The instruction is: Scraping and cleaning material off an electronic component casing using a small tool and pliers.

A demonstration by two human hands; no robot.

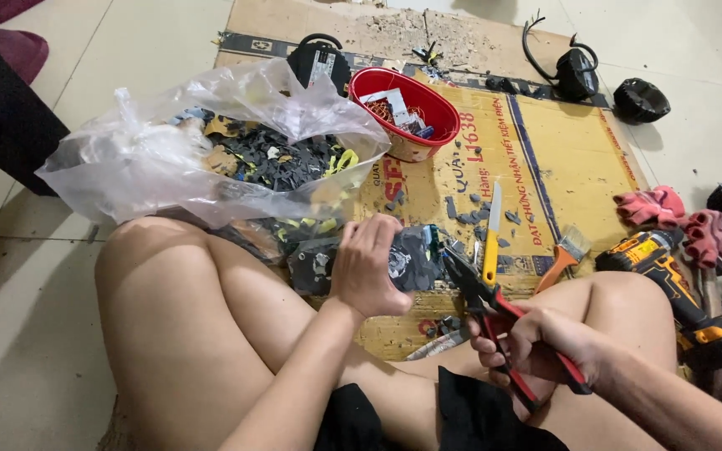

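A dark plastic piece [415,259] is clamped in the left hand [367,267] above the cardboard sheet [561,159], near its front edge. Red-handled pliers [495,313] are squeezed by the right hand [536,342]. Fingers could be nipped, the jaws lying so close.

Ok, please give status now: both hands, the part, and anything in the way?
Left hand grips dark part. Right hand shut on red pliers, jaws at the part's edge. Yellow knife lies just behind.

Bare arms and legs, no sleeves, black shorts [470,418]
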